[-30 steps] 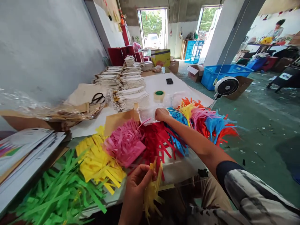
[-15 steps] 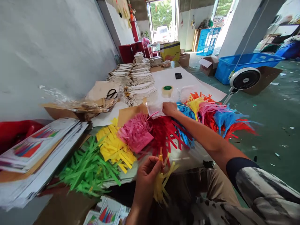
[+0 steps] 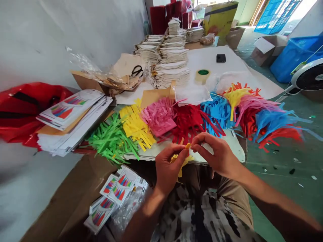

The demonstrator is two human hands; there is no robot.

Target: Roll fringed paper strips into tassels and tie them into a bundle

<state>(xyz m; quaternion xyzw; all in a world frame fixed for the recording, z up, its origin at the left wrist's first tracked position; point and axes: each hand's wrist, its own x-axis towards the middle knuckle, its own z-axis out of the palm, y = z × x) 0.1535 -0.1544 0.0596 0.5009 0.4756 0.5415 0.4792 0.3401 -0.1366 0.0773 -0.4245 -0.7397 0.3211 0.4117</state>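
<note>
My left hand [image 3: 168, 166] pinches the folded top of a yellow paper tassel [image 3: 186, 160], whose strands hang below the fingers. Close against that top, my right hand [image 3: 214, 153] has thumb and forefinger pressed together; whatever they hold is too small to make out. Just beyond the hands lie fringed paper bunches in a row: green [image 3: 111, 139], yellow [image 3: 137, 124], pink [image 3: 160, 117], dark red [image 3: 189, 122] and blue [image 3: 218, 109]. Behind the red bunch sits a clear plastic tray [image 3: 193, 95]. Finished-looking multicoloured tassels [image 3: 264, 111] overhang the table's right side.
Stacked white bundles [image 3: 171, 65], a tape roll [image 3: 203, 77], a phone [image 3: 221, 58] and scissors [image 3: 136, 71] lie farther back. Printed cards [image 3: 68, 107] are piled at left, more cards [image 3: 122, 185] below. A fan [image 3: 309, 75] stands at right.
My right hand has come back from the clear tray to the yellow tassel in my left hand. The left hand has risen slightly, and the view has turned downward and left.
</note>
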